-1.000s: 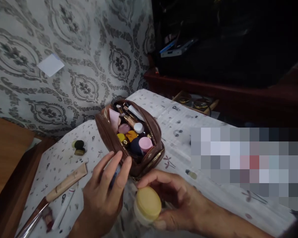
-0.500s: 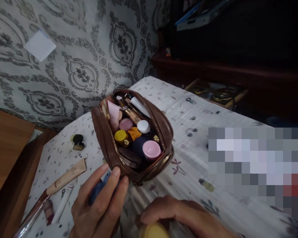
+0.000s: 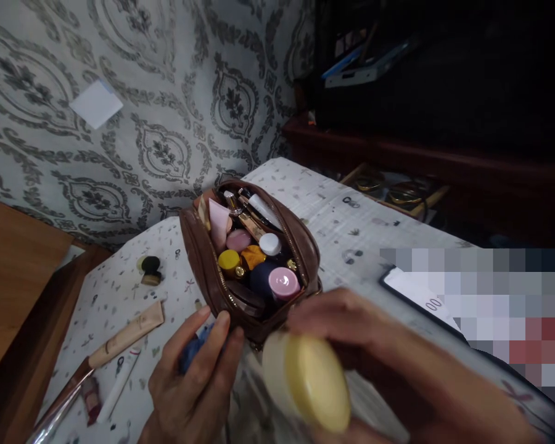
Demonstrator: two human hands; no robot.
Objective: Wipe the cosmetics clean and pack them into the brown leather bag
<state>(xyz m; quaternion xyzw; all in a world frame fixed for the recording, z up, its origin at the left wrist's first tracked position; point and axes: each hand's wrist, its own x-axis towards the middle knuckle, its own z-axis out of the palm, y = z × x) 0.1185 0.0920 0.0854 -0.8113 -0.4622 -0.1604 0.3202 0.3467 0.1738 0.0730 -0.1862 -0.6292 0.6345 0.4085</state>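
Note:
A brown zippered cosmetics bag (image 3: 203, 265) stands unzipped, packed with a pink tube (image 3: 219, 222), a pink-lidded container (image 3: 284, 282), a yellow cap (image 3: 229, 263), a white cap (image 3: 270, 244) and other makeup. At its near left corner, my left hand (image 3: 197, 376) curves its parted fingers over a crumpled-looking blue thing (image 3: 194, 353); its thumb is hidden. My right hand (image 3: 374, 351), blurred by motion, grips a pale jar with a yellow lid (image 3: 321, 385) just in front of the bag. The jar is tilted, lid towards me.
Left of the bag lie a beige tube (image 3: 129, 333), a white pen-like stick (image 3: 119, 385), a dark red lip tube (image 3: 91, 401) and small dark round items (image 3: 151, 266). A dark-edged phone or tablet (image 3: 411, 296), partly pixelated, is at right. An open drawer (image 3: 393, 191) sits behind.
My right hand has risen with the yellow-lidded jar, bringing it up from the bottom edge towards the bag. The left hand stays by the bag's corner. The view has shifted slightly.

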